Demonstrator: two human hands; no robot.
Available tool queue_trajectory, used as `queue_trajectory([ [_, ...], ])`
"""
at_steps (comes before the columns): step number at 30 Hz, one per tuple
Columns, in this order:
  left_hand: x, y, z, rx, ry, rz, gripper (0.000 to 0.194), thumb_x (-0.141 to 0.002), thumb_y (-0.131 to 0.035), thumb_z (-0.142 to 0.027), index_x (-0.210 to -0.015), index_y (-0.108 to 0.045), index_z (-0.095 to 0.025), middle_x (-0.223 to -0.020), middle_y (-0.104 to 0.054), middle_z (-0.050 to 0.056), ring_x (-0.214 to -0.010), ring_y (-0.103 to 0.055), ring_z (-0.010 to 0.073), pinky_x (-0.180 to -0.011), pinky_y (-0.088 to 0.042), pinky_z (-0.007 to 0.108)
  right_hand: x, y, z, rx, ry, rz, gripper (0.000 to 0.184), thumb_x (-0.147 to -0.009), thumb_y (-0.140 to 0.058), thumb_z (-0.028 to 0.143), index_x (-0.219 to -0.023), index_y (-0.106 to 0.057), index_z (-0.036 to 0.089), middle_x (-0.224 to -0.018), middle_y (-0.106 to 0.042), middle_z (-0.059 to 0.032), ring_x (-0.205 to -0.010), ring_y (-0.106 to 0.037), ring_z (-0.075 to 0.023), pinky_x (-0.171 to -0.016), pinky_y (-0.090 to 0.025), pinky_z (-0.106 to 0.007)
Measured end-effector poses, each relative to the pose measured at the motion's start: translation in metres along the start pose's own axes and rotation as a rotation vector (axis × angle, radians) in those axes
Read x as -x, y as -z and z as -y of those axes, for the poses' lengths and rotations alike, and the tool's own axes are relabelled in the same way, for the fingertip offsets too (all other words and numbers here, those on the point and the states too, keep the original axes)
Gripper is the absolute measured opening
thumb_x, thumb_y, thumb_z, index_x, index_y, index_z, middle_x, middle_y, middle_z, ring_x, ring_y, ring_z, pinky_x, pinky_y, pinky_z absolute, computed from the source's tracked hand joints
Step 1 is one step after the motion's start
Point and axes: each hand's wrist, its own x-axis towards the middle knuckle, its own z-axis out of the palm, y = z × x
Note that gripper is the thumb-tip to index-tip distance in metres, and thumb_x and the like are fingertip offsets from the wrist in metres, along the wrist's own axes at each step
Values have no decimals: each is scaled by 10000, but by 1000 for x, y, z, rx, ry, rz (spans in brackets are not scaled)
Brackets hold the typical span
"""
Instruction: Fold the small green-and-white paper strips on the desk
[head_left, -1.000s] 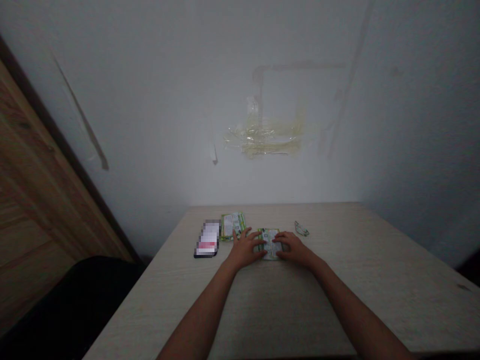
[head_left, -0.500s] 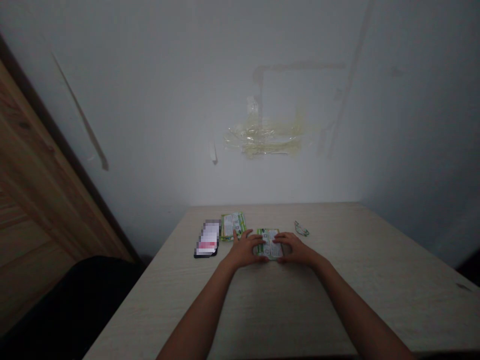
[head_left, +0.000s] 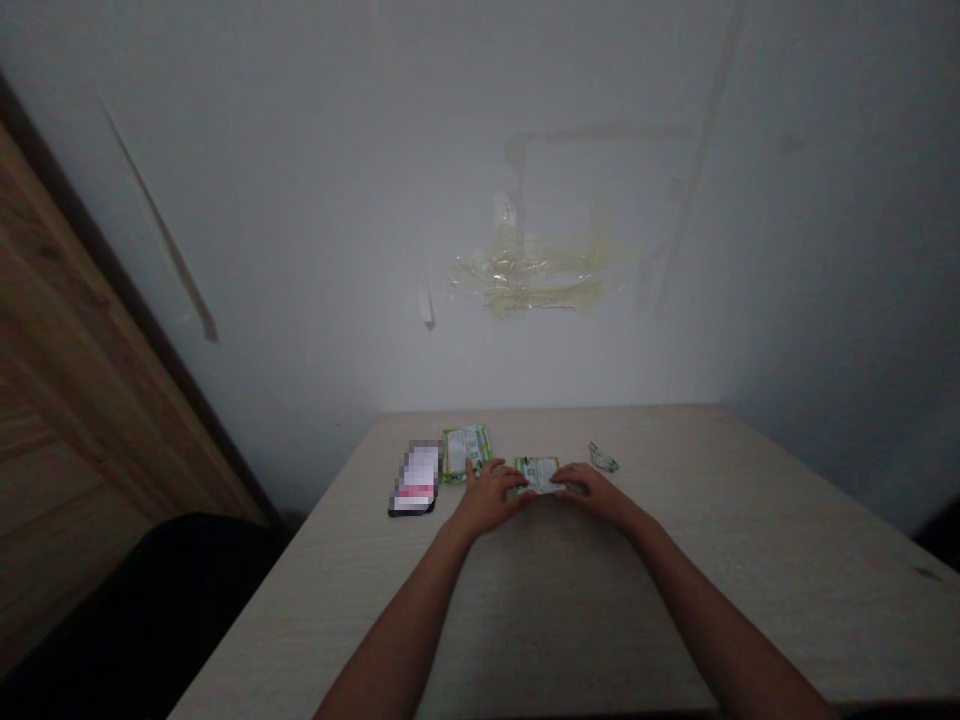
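Note:
A flat green and white printed packet (head_left: pixel 538 473) lies on the table between my two hands. My left hand (head_left: pixel 495 497) grips its left side, with the thumb at the near edge and the fingertips on top. On the right side my right hand (head_left: pixel 589 490) pinches it the same way, thumb near and fingers on the upper face. The packet's near part looks folded up or raised. Behind my left fingers lie similar green packets (head_left: pixel 465 448), apparently stacked; a spread finger of my left hand overlaps their near edge.
A phone (head_left: pixel 416 478) with a blurred screen lies left of the packets. A small crumpled green and white scrap (head_left: pixel 603 458) rests to the right. The pale wooden table (head_left: pixel 555 610) meets a wall (head_left: pixel 337 250) with old tape (head_left: pixel 532 280) on it. Something black (head_left: pixel 172 600) stands at the left.
The packet between my hands now shows a shorter face, its near edge drawn up and away from me. Both thumbs have moved slightly forward with it. The other things lie as before.

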Motion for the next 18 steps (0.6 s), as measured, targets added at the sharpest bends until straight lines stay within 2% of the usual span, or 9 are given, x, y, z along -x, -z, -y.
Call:
queue_trajectory([
  [4,0,1,-1,-16,9,-43,414,-903,-444,-613,-1095,-700,-350,-1233,-668,7,-1342,-383,275,-1146,108,634,0,2,10,5,-48,-74,353,-899,-561,478,-1070,-712,209,-1092,-705,-100,-1056,-618,-249,-998,-443,-428],
  [9,-1,1,1,-28,43,-63,371,-866,-527,-605,-1072,-701,-350,-1178,-693,5,-1313,-423,276,-1112,118,685,-2,1,16,24,-82,-96,347,-948,-477,428,-1008,-732,201,-1009,-725,-103,-975,-637,-248,-914,-469,-414],
  [14,-3,-3,1,-6,98,-125,255,-865,-600,-485,-1059,-701,-352,-1172,-692,10,-1262,-485,261,-1112,101,689,-4,-5,7,33,-116,-153,267,-861,-598,326,-1050,-730,190,-1033,-725,-112,-993,-644,-253,-921,-474,-405],
  [18,-4,-6,-3,-21,132,-156,209,-879,-594,-417,-1008,-699,-291,-1139,-688,31,-1183,-538,233,-1124,79,674,-5,-9,5,45,-126,-196,294,-819,-604,275,-1078,-718,193,-1021,-725,-94,-969,-648,-240,-923,-473,-392],
])
